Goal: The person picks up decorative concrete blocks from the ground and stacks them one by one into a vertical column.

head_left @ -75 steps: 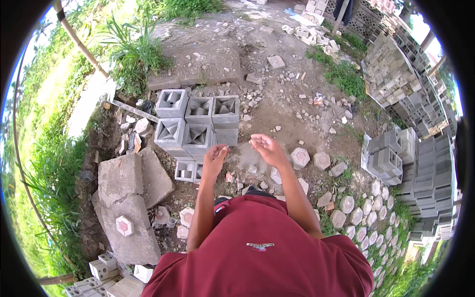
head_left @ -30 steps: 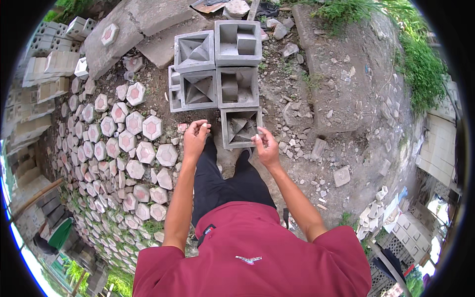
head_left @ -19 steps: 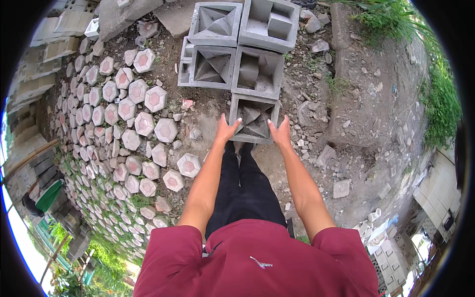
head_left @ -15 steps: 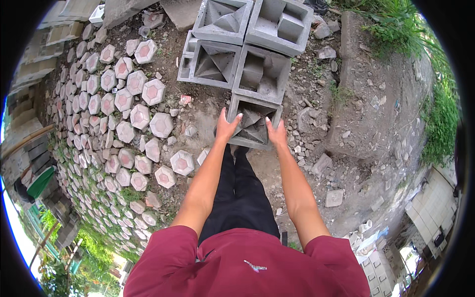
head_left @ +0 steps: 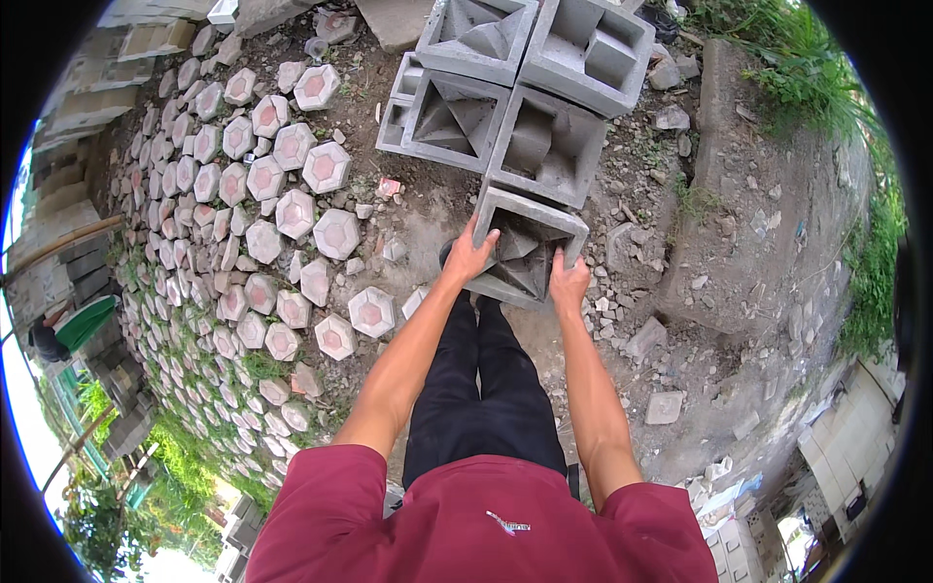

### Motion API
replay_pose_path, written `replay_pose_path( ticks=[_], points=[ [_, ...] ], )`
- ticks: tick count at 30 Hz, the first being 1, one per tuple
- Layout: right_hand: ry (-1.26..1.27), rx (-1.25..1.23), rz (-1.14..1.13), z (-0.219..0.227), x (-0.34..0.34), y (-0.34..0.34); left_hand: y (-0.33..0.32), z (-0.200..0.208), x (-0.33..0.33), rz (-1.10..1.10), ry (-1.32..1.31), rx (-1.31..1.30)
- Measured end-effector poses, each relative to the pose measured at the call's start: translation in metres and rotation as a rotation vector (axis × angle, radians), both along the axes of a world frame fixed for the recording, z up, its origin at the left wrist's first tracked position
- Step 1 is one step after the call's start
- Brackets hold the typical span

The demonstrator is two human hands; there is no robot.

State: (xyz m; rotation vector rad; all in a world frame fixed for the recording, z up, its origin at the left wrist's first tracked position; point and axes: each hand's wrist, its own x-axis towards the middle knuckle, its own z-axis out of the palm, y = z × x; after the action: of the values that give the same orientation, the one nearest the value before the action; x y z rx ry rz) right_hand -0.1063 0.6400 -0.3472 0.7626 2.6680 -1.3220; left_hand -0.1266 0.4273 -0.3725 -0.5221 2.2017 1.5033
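Note:
Between my two hands is a square grey concrete block (head_left: 533, 210) with a hollow face of angled facets. My left hand (head_left: 470, 256) grips its left side, thumb over the rim. On the right side my right hand (head_left: 569, 282) is closed round the edge, thumb on the rim. The far rim of this block meets or nearly meets a similar hollow block (head_left: 546, 146). Left of that one stands another faceted block (head_left: 455, 119). Two more, a pyramid-faced block (head_left: 478, 37) and a stepped block (head_left: 587, 51), stand farther off.
Many hexagonal pavers (head_left: 335, 233) with pinkish centres cover the ground at left. Broken stones (head_left: 645, 338) and rubble lie to the right, beside a raised earth strip (head_left: 729, 223). Green plants (head_left: 797, 68) grow at the far right. A small red packet (head_left: 389, 187) lies on the dirt.
The held block now tilts more, its far rim raised. My hands have shifted along its sides, and the whole view has swung so the scene sits farther right.

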Motion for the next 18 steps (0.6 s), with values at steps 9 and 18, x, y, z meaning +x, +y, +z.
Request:
replay_pose_path(
  ticks=[9, 18],
  points=[
    [-0.082, -0.014, 0.247, 0.135, 0.032, -0.015, -0.045, 0.109, 0.102, 0.181, 0.018, 0.361],
    [-0.159, -0.055, 0.406, 0.186, 0.057, -0.017, -0.044, 0.150, 0.164, 0.378, -0.111, 0.422]
  ],
)
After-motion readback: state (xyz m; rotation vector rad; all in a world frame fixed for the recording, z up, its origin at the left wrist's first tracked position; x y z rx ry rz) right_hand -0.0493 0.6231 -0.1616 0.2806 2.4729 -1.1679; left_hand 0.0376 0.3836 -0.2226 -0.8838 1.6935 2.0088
